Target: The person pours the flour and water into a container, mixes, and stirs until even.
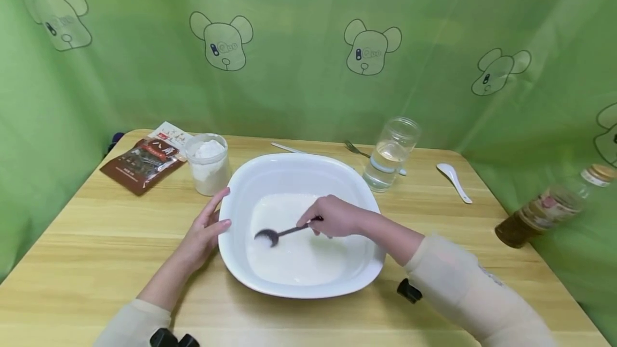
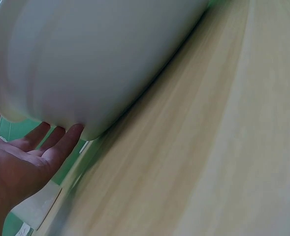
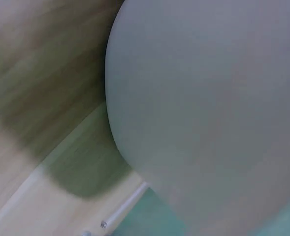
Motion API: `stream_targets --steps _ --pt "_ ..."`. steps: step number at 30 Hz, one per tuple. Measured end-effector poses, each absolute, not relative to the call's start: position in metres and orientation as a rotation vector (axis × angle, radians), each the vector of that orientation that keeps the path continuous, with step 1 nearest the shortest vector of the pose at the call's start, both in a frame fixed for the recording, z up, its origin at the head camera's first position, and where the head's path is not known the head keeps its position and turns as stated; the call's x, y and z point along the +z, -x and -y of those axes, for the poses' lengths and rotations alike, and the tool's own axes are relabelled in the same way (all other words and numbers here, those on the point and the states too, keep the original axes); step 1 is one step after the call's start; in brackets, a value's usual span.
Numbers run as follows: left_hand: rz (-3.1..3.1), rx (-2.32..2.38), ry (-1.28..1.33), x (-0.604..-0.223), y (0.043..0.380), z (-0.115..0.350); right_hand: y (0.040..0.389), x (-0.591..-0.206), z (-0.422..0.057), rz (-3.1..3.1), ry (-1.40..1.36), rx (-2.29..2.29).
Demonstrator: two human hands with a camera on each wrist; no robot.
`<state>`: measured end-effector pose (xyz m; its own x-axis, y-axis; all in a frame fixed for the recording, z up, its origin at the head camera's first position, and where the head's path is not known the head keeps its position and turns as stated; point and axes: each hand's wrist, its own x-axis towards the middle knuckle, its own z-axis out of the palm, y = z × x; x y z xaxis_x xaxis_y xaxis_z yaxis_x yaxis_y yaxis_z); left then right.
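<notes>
A large white basin (image 1: 302, 289) stands on the table with a pale white layer over its bottom. Over it, my right hand (image 1: 337, 217) grips the handle of a dark spoon (image 1: 267, 236), whose bowl points left and carries some white matter. My left hand (image 1: 200, 237) is at the basin's left side, its fingertips touching the outer wall and rim. In the left wrist view, the fingers of that hand (image 2: 24, 162) lie fairly straight against the basin wall (image 2: 100, 59). The right wrist view shows only the basin's outside (image 3: 199, 98); hand and spoon are hidden there.
Behind left stand a jar of white powder (image 1: 209, 167) and a brown packet (image 1: 142, 165). At the back right are a glass jar of clear liquid (image 1: 388, 159), a fork (image 1: 354, 148), a white spoon (image 1: 453, 181) and a bottle of dark liquid (image 1: 540, 216). Green curtain surrounds the table.
</notes>
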<state>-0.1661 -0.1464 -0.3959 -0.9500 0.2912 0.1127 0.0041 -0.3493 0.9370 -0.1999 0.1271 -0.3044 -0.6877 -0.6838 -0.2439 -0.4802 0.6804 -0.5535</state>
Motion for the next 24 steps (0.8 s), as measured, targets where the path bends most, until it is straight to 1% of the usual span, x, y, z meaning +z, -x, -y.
stream_targets --steps 4,7,10,16,24 --pt "-1.7 2.404 -0.386 -0.395 0.166 0.146 0.189 -0.295 -0.149 -2.504 1.045 -0.578" --pt "-1.701 2.406 -0.384 -0.395 0.165 0.146 0.185 -0.29 -0.165 -2.599 1.075 -0.569" --pt "-1.688 2.414 -0.389 -0.395 0.165 0.145 0.183 -0.288 -0.177 -2.684 0.997 -0.601" --pt "-1.673 2.424 -0.389 -0.395 0.165 0.145 0.185 -0.286 -0.189 -2.754 0.802 -0.811" --pt "-1.673 2.429 -0.383 -0.395 0.164 0.144 0.189 -0.285 -0.195 -2.776 0.722 -1.092"
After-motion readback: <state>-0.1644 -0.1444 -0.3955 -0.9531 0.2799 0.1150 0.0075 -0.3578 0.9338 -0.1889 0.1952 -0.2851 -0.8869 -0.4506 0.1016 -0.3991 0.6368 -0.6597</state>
